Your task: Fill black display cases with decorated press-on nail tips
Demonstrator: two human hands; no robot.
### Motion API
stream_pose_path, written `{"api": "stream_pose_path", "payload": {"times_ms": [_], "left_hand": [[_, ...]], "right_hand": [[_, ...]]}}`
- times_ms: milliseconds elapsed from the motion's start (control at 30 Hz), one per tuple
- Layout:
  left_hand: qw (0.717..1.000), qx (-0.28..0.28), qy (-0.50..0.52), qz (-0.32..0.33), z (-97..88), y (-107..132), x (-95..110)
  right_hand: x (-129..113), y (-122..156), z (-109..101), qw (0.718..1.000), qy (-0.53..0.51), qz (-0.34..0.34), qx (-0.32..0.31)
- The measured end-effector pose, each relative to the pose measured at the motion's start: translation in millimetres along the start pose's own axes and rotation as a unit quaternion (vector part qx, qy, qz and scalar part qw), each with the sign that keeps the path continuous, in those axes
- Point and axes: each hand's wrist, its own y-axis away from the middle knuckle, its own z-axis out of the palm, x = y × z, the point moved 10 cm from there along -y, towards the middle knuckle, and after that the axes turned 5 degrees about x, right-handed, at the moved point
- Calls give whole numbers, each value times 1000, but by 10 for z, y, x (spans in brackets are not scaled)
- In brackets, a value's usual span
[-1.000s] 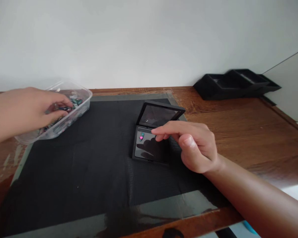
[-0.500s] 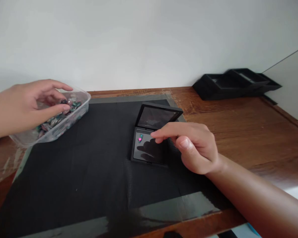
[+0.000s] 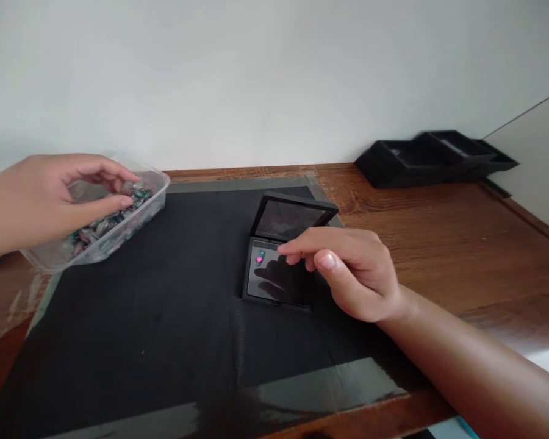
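I've got the L hand [image 3: 41,198] in from the left, back of hand up, over a clear plastic rectangular tub [image 3: 105,247] at the back-left of the brown wood-grain tabletop [image 3: 443,256]. Fingers curl above the small shiny multicolored pcs [image 3: 101,227] inside; thumb's straight, its tip apart from the index. Grip's loose, no piece visible in it; can't tell if it touches any.

R forearm [image 3: 466,353] slants in across the front-right corner of the black rectangular mat [image 3: 141,317]. R hand [image 3: 361,271] is thumb side up, index extended left, other fingers tucked under, thumb apart; it's unclenched, nothing seen in it. Index tip's over the open black hinged case [image 3: 256,286] w/ glossy panel; contact unclear. Case sits nr the mat's back-right corner, lid [image 3: 288,218] tilted up at the rear. Panel's back-left corner: small piece w/ pink & teal glints [image 3: 259,259]. Black stepped compartment tray [image 3: 412,167]: tabletop's back edge, right side.
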Motion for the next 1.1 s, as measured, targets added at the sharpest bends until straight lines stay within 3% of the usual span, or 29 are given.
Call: {"api": "stream_pose_path", "payload": {"times_ms": [167,600,1100], "left_hand": [[999,-4,21,-43,-23,14,-7],[998,2,50,-37,-74,48,170],[996,16,80,-39,-114,83,194]], "right_hand": [[-2,-5,-8,1000,-2,2,-1],[-23,-4,-49,1000,4,-9,5],[-8,-13,-37,1000,8,-12,1]]}}
